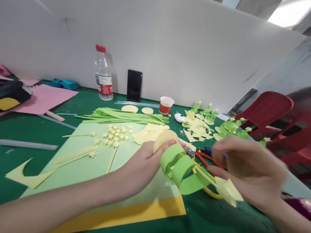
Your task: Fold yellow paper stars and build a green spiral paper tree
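Note:
My left hand (152, 158) is closed on a paper ornament at the middle of the view. The ornament has a pale yellow paper disc (165, 137), a curled green paper strip (181, 168) and a thin stalk with a puffed pale yellow paper star (228, 191) pointing right. My right hand (252, 171), blurred by motion, is just right of the star, thumb and forefinger apart with nothing visible between them. Red-handled pliers (202, 158) lie on the table behind the ornament, beside yellow-handled scissors (211, 191), mostly hidden.
Small paper stars (115, 137), thin paper sticks (75, 155) and green strips (121, 116) lie on and behind a pale green sheet (92, 181). Further back stand a bottle (104, 77), a phone (134, 85) and a paper cup (166, 105). Finished-looking green curls with stars (230, 127) are at right.

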Demonstrator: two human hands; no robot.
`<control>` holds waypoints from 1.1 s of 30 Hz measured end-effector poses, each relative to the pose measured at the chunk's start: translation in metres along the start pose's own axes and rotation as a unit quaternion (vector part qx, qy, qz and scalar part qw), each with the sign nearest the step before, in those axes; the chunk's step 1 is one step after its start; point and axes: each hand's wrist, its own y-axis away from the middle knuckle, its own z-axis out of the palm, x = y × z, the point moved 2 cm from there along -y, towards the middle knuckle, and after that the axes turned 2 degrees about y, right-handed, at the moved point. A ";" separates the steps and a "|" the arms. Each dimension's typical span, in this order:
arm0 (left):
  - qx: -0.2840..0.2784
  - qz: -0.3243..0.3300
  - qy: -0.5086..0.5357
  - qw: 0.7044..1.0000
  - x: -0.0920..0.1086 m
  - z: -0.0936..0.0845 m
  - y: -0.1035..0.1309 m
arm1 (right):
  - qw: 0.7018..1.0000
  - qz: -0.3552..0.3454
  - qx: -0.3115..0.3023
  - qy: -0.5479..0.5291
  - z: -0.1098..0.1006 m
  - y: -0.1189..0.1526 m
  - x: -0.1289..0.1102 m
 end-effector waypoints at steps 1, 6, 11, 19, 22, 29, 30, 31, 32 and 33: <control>-0.006 -0.009 0.020 1.000 -0.001 0.002 0.001 | 1.000 -0.018 -0.007 -0.016 0.004 -0.001 -0.001; -0.019 -0.042 0.075 0.996 -0.014 0.007 0.001 | 0.995 -0.065 -0.027 -0.069 0.022 -0.002 -0.009; -0.003 -0.028 0.071 0.997 -0.019 0.009 -0.002 | 0.990 -0.082 -0.057 -0.097 0.025 0.003 -0.012; 0.014 -0.005 0.026 1.000 -0.014 0.006 -0.004 | 0.986 -0.037 -0.050 -0.152 0.020 -0.002 -0.011; 0.011 0.001 0.002 1.000 -0.017 0.005 -0.006 | 0.984 -0.012 -0.085 -0.158 0.024 -0.002 -0.009; -0.008 -0.016 0.001 1.000 -0.017 0.006 -0.006 | 0.966 0.045 -0.105 -0.233 0.029 0.001 0.001; -0.004 -0.019 0.009 1.000 -0.018 0.006 -0.007 | 0.964 0.033 -0.117 -0.236 0.029 0.000 0.000; 0.000 -0.022 0.018 1.000 -0.018 0.006 -0.007 | 0.962 0.025 -0.126 -0.240 0.028 -0.001 0.000; 0.005 -0.027 0.026 0.999 -0.019 0.006 -0.008 | 0.961 0.018 -0.133 -0.243 0.026 -0.001 -0.001; 0.005 -0.032 0.032 0.999 -0.019 0.006 -0.009 | 0.960 0.013 -0.139 -0.244 0.025 -0.002 -0.001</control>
